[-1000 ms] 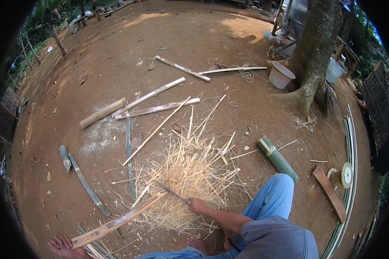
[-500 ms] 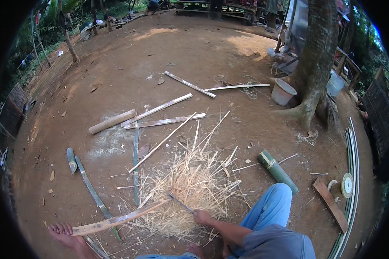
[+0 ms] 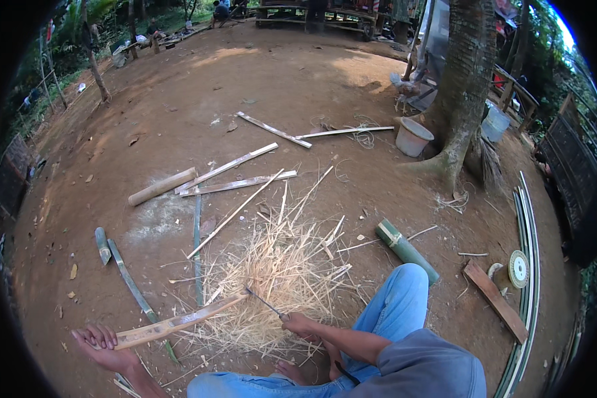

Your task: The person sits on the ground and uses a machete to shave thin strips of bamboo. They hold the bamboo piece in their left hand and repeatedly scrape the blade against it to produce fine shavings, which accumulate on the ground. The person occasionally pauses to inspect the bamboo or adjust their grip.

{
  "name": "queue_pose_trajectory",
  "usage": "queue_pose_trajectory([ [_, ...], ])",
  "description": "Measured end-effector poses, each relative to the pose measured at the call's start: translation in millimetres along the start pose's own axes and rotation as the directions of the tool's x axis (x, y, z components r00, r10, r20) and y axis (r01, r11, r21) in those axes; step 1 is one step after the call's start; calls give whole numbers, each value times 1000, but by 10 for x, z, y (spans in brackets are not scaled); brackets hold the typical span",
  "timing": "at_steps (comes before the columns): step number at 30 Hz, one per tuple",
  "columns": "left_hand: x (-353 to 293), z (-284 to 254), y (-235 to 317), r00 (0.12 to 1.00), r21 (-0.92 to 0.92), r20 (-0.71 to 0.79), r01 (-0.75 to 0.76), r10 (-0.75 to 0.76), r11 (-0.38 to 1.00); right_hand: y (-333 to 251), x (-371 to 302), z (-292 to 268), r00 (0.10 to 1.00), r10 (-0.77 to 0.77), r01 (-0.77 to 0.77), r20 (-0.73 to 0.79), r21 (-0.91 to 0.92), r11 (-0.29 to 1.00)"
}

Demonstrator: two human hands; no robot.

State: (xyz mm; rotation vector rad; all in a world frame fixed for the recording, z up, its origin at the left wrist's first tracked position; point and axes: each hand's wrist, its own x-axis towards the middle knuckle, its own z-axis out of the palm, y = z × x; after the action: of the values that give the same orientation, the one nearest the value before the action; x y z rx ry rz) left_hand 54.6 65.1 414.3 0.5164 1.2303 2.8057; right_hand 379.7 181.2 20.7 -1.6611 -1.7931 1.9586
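Note:
At the lower left, my left hand [image 3: 101, 343] is closed around the near end of a split bamboo slat [image 3: 172, 325]. The slat slopes up to the right, and its far end lies over a heap of pale bamboo shavings [image 3: 282, 292]. My right hand [image 3: 300, 325] grips a knife [image 3: 264, 302] with a thin dark blade; its handle is mostly hidden in the fist. The blade's tip meets the slat's far end. The shavings spread between my hands and beyond, in front of my bare feet.
A green bamboo section [image 3: 408, 252] lies beside my right knee. Further right are a brown board [image 3: 496, 302], a round spool [image 3: 517, 268] and long green strips [image 3: 529, 265]. Ahead lie several split slats [image 3: 239, 182], a bamboo tube [image 3: 162, 186], a bucket [image 3: 414, 137] and a tree [image 3: 463, 86].
The whole view has shifted, so the ground things sit further left and higher. My left hand and its end of the slat have moved slightly right over the ground. Both grips remain.

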Motion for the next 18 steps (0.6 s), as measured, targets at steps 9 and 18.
queue_pose_trajectory([
  [9,-334,-169,505,997,61,48,62,-65,996,36,-746,576,999,21,-22,32,52,998],
  [18,-772,-76,17,970,127,210,96,-121,987,636,-619,570,999,-39,40,-24,66,997],
])
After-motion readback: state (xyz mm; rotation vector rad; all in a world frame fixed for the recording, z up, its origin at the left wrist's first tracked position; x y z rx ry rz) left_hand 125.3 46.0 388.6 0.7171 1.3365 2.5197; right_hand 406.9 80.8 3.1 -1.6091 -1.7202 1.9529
